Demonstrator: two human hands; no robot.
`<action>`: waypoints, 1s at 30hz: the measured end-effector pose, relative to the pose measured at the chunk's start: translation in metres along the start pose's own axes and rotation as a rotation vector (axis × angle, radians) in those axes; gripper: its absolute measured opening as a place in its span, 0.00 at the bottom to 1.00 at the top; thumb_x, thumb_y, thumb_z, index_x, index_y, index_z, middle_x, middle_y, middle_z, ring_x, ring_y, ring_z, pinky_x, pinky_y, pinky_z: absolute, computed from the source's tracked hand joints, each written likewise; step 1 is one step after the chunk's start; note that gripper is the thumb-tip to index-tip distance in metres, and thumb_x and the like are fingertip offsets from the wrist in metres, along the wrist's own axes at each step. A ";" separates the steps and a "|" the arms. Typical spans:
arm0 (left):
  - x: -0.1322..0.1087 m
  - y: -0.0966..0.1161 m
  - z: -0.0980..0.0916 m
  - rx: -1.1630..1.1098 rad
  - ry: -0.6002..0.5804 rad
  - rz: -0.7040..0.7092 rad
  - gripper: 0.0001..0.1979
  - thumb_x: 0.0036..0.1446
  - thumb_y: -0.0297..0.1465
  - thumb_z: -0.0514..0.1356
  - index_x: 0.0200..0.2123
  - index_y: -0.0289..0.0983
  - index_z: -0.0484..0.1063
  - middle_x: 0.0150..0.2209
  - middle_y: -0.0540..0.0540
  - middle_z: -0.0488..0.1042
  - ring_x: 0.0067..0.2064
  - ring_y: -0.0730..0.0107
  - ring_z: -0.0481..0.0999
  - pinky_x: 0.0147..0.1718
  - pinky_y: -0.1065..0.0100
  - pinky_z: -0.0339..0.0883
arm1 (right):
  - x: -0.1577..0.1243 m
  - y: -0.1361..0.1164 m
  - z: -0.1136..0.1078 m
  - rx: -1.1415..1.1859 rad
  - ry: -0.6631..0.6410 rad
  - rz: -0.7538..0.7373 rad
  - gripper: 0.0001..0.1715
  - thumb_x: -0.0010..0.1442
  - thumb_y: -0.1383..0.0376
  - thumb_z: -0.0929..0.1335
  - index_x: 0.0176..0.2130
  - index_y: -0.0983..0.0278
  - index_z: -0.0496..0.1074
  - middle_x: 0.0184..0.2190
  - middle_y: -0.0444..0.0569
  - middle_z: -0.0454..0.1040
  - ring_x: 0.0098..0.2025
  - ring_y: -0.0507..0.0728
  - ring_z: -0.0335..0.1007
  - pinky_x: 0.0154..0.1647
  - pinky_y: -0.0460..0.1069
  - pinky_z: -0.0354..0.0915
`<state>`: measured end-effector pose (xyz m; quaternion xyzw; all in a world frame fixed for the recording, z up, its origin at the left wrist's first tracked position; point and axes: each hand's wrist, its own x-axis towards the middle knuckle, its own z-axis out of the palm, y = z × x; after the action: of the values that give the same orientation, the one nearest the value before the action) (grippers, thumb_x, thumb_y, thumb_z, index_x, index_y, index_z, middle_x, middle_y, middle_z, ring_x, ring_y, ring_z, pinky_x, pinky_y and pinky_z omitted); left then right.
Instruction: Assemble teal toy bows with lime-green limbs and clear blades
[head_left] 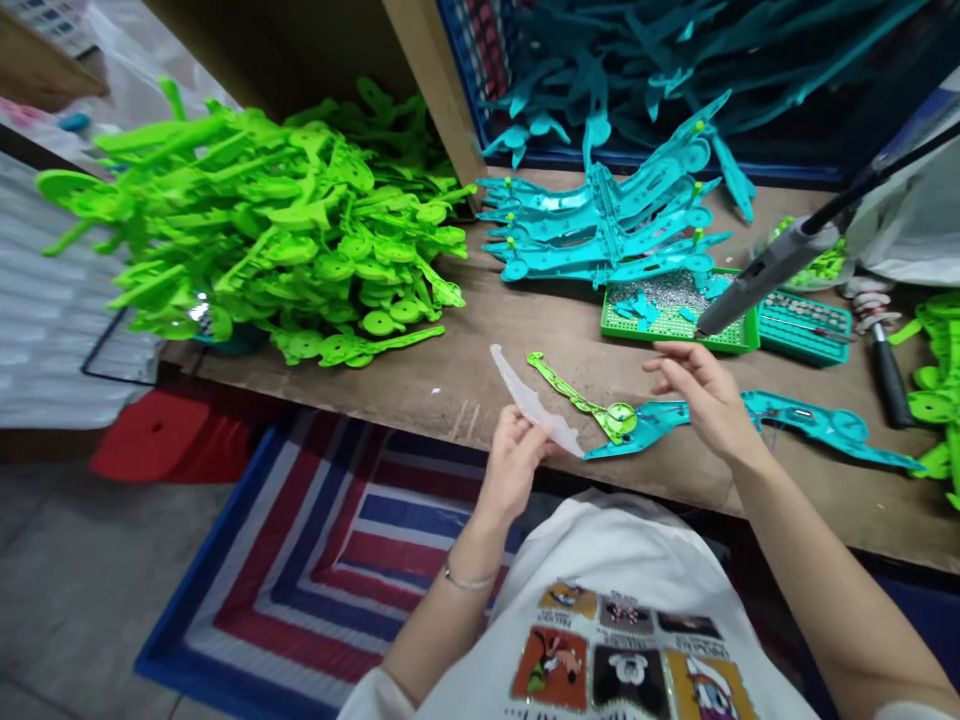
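My left hand (516, 455) pinches a thin, curved, translucent white plastic piece (529, 398) over the bench's front edge. Just right of it lies a long turquoise plastic part (660, 412), with a slim bright green arm (564, 383) joined or resting at its left end, round disc included. My right hand (701, 390) hovers above the middle of the turquoise part, fingers loosely bent and apart, with nothing visible in them. Beyond its fingertips is a green tray (679, 338) of small screws and turquoise bits. A grey electric screwdriver (765, 275) slants down over that tray.
A large heap of green plastic parts (300, 220) covers the bench's left side. Several turquoise assemblies (600, 230) lie stacked behind, before a bin of turquoise parts (637, 80). At right are a teal tray (806, 328) and a black-handled tool (889, 380). A striped bin (360, 530) stands below.
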<state>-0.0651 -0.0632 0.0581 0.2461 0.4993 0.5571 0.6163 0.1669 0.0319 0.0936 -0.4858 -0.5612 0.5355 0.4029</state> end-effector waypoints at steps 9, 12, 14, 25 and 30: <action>0.037 -0.024 0.006 0.128 0.062 -0.037 0.44 0.53 0.34 0.71 0.64 0.41 0.48 0.46 0.45 0.77 0.37 0.70 0.81 0.37 0.65 0.81 | -0.006 0.046 0.015 -0.376 0.001 -0.018 0.13 0.68 0.56 0.65 0.46 0.58 0.76 0.42 0.48 0.81 0.45 0.59 0.77 0.48 0.54 0.69; 0.036 -0.031 0.009 0.120 0.022 -0.051 0.57 0.54 0.34 0.71 0.72 0.48 0.32 0.47 0.45 0.76 0.37 0.70 0.82 0.38 0.63 0.81 | -0.010 0.050 0.022 -0.431 -0.035 -0.047 0.13 0.69 0.58 0.64 0.47 0.57 0.75 0.44 0.48 0.81 0.46 0.59 0.77 0.50 0.55 0.69; 0.035 -0.033 0.010 0.116 0.003 -0.055 0.60 0.54 0.33 0.71 0.72 0.53 0.26 0.48 0.45 0.76 0.38 0.69 0.82 0.39 0.62 0.81 | -0.011 0.053 0.025 -0.446 -0.063 -0.082 0.13 0.69 0.59 0.64 0.48 0.58 0.75 0.45 0.49 0.81 0.48 0.59 0.76 0.51 0.55 0.69; 0.030 -0.042 0.015 0.096 0.018 -0.050 0.63 0.56 0.34 0.71 0.71 0.58 0.20 0.46 0.48 0.77 0.38 0.68 0.82 0.41 0.60 0.82 | -0.013 0.059 0.028 -0.544 -0.091 -0.187 0.12 0.70 0.64 0.63 0.48 0.62 0.74 0.44 0.51 0.79 0.48 0.59 0.74 0.52 0.55 0.66; 0.030 -0.043 0.014 0.132 -0.005 -0.076 0.61 0.57 0.35 0.70 0.72 0.57 0.20 0.43 0.50 0.77 0.38 0.67 0.82 0.42 0.57 0.81 | -0.016 0.055 0.026 -0.573 -0.141 -0.203 0.15 0.71 0.60 0.63 0.52 0.62 0.73 0.46 0.53 0.78 0.50 0.61 0.71 0.53 0.57 0.64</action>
<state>-0.0372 -0.0425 0.0166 0.2686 0.5424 0.4984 0.6207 0.1510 0.0079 0.0373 -0.4826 -0.7615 0.3450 0.2612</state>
